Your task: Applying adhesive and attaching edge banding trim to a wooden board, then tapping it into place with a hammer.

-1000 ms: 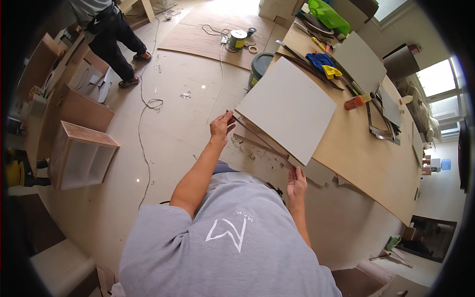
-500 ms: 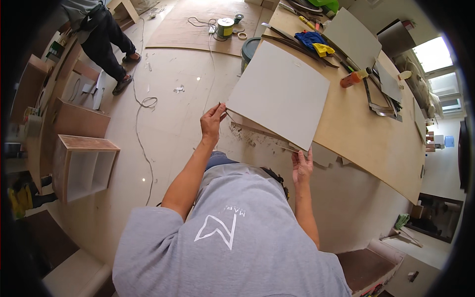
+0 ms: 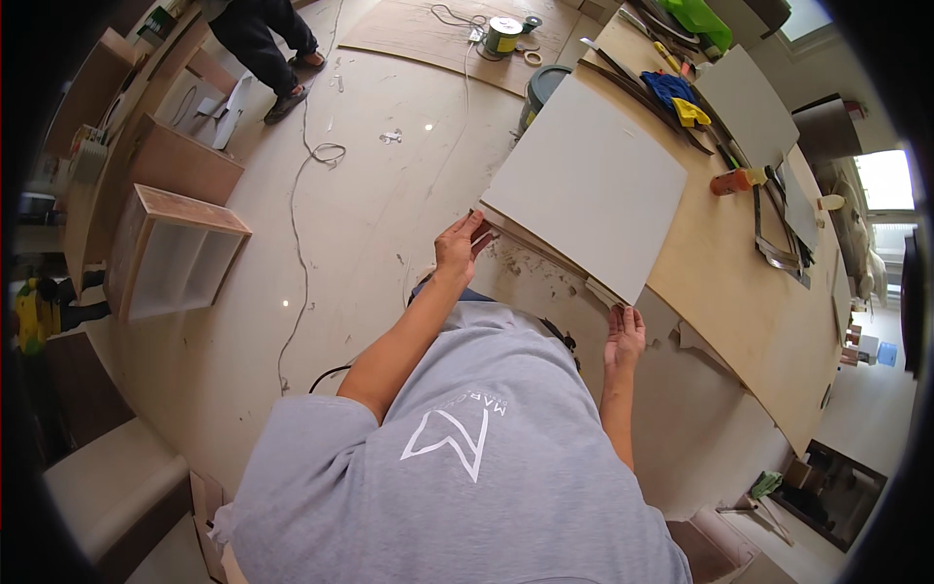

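Observation:
A flat white panel lies partly over the light wood worktable, its near edge jutting out toward me. At its near left corner, my left hand is closed, fingertips pinching the edge. My right hand pinches the near right corner between thumb and fingers. A thin brownish line runs along the near edge between the hands; I cannot tell whether it is a separate strip. The undersides of both grips are hidden.
On the table are an orange bottle, a blue and yellow cloth, dark strips and another white panel. A lidded bucket stands beside it. A cord crosses the floor; a person stands far left near a wooden cabinet.
My view has turned, so the scene sits further right. The gap seen below the panel's near edge has narrowed, and both hands keep to its near corners. The other person's feet have stayed put.

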The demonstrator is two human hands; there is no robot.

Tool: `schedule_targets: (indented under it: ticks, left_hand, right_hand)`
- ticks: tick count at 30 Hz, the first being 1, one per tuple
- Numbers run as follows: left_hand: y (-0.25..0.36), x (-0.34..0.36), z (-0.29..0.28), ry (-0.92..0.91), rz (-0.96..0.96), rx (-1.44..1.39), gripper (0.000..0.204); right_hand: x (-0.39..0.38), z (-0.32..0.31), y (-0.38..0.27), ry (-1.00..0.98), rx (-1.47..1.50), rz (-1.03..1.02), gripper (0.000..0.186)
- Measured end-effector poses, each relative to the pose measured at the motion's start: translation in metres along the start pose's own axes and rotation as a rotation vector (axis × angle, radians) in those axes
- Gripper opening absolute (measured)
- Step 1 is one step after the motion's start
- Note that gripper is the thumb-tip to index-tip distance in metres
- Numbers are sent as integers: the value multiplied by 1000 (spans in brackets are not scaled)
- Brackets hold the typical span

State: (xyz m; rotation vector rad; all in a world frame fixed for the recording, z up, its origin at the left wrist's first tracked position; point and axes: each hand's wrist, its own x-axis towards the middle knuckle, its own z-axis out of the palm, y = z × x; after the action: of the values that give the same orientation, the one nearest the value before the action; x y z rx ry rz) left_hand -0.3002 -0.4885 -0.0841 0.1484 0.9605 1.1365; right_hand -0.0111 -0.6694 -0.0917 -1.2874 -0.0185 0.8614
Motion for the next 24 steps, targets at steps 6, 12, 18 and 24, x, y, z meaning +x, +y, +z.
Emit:
schedule_targets:
  ticks: [6, 12, 18, 24]
  left_hand:
    - [-2, 8, 7, 42, 45, -18, 31]
    - [-6, 14, 6, 17, 85, -29, 28]
    - [-6, 8, 16, 13, 94, 15, 26]
    - [-13, 25, 12, 4, 83, 41, 25]
  right_hand:
    - [5, 1, -1, -18, 7, 12, 37]
    - [9, -1, 2, -57, 11, -1, 35]
    - [8, -7, 1, -43, 31, 33, 31]
    - [3, -2, 5, 41, 63, -51, 26]
